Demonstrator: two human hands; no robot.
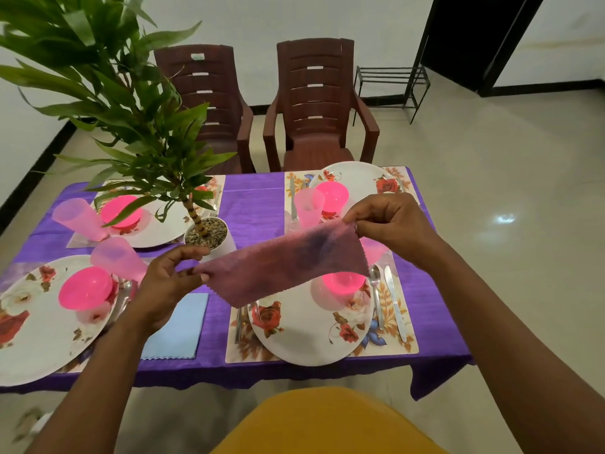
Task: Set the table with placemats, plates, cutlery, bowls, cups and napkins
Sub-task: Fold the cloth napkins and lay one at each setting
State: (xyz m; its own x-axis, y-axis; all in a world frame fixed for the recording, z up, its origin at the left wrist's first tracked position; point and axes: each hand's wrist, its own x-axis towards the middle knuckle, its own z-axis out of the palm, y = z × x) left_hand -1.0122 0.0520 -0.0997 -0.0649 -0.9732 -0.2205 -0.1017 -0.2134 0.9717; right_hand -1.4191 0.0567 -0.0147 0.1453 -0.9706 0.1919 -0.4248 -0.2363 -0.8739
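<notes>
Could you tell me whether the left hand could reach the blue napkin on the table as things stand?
Probably yes: the blue napkin lies uncovered just below the left hand, though that hand is pinching the pink cloth.

I am looking into the dining area of a home. In front of me stands a small table [252, 204] under a purple cloth, laid with floral placemats [397, 335], flowered plates [304, 339], pink bowls [85, 288] and pink cups [77, 217], with a potted plant [209, 232] in a white pot near its middle. Two brown plastic armchairs [319, 103] sit at the far side against a plain white wall. The floor is glossy pale tile with a dark skirting line, a low metal rack [393, 83] stands by the wall, and a dark doorway [471, 37] opens at the far right.
</notes>
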